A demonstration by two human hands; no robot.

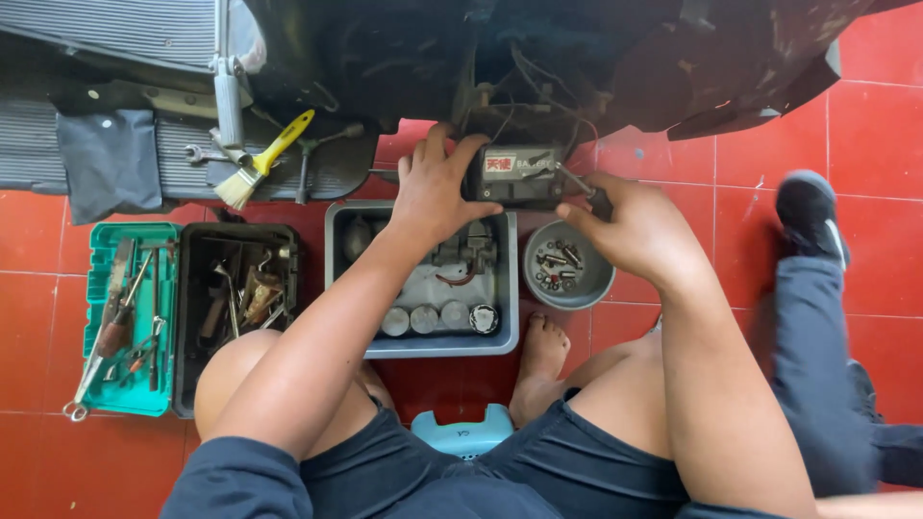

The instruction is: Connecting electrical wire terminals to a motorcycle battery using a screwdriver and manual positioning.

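Two hands meet at a small black battery [519,175] held just under the dark underside of a vehicle [577,58]. The left hand [437,192] has its fingers wrapped over the battery's left end, gripping it. The right hand [630,226] is curled closed around a dark tool handle [598,200] whose metal shaft reaches the battery's right side. Loose wires [538,86] hang just above the battery and crowd the space around it.

Directly below the hands sits a grey tray [423,344] with a metal engine part and several round caps in it. To its right is a grey bowl [567,267] of bolts and small fittings, partly covered by the right hand. Further left stand a black box [236,308] and a green tool tray [130,317], both full of hand tools. A yellow-handled brush [261,161] lies on a dark ribbed mat [173,154], next to a folded grey cloth [109,159].

The floor [865,125] is red tile with pale joints. A bare foot [541,360] rests on it beside a light blue stool [469,432]. Another person's dark trouser leg and black shoe [808,207] stand at the right.

The battery carries a red and white label on its upper face, at the left.
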